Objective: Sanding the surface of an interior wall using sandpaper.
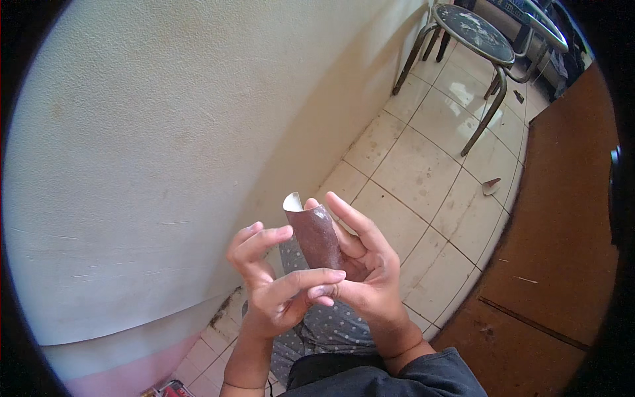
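Observation:
A curled piece of reddish-brown sandpaper [317,238], with a pale backing showing at its top edge, stands between my hands above my lap. My right hand [369,263] holds its lower right side, with the thumb across the front and the index finger raised beside it. My left hand [278,278] is at its lower left; one finger lies across the paper's lower end and meets the right thumb, while other fingers are bent up and apart. Whether the left hand also grips the paper cannot be told. Grey dotted trousers [332,327] show below.
A pale wall [149,149] rises at the left. A round metal-legged stool [474,32] stands on the tiled floor at the top right. A small torn scrap [491,186] lies on the tiles near brown wooden furniture [550,238]. A red object [173,389] is at the bottom left.

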Demonstrator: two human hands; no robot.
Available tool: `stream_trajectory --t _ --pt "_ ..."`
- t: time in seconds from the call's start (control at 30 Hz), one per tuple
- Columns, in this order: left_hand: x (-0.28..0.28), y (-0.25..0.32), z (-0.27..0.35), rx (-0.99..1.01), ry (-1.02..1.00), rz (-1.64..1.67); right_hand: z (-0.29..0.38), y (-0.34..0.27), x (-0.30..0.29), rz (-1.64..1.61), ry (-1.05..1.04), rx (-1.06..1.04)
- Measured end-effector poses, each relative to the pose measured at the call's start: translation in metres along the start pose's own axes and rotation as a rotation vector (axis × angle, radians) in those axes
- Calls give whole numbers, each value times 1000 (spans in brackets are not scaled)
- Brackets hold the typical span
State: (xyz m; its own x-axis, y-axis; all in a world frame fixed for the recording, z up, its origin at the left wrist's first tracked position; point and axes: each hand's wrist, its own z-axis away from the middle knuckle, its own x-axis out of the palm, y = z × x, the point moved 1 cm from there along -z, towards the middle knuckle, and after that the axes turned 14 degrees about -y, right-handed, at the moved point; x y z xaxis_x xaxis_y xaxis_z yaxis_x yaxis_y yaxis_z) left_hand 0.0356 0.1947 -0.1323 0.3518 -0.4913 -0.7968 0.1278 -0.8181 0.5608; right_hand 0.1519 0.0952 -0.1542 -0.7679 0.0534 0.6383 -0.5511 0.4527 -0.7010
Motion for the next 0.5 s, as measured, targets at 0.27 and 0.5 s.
stream_trajectory --t 0.27,0.5 --pt "-10 -3 11 17 199 -144 -4 1 6 -5 22 -21" --pt "-7 -1 18 -12 246 -51 2 7 4 -55 -105 -82"
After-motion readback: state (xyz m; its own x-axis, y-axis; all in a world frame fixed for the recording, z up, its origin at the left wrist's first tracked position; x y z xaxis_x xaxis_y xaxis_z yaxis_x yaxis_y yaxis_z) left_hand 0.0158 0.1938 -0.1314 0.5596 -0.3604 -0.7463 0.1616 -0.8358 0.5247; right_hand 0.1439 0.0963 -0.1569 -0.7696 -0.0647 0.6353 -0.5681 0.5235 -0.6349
